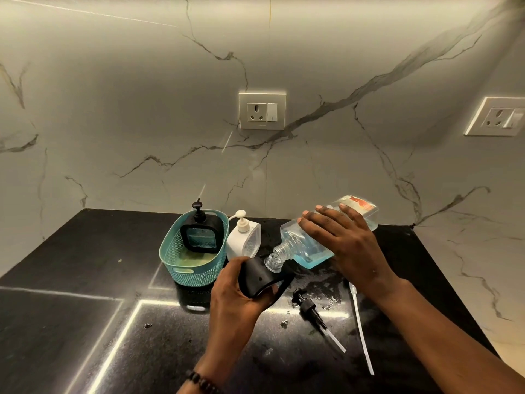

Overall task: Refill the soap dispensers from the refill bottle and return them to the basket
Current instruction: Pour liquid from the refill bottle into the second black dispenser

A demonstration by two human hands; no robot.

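Observation:
My right hand (pixel 348 245) grips the clear refill bottle (pixel 309 251), tipped neck-down to the left with blue soap pooled in its lower part. Its ribbed neck touches the top of a black dispenser (pixel 257 275) that my left hand (pixel 235 294) holds tilted above the counter. That dispenser has no pump on it. A black pump (pixel 308 307) with a white tube lies on the counter just right of it. A second black dispenser (pixel 201 231) stands inside the teal basket (pixel 181 268). A white dispenser (pixel 244 240) stands beside the basket's right side.
A long white tube (pixel 360 328) lies on the black counter (pixel 85 322) under my right forearm. Drops of liquid spot the counter around the black pump. The marble wall behind carries two power sockets (pixel 262 110). The counter's right edge runs diagonally at the lower right.

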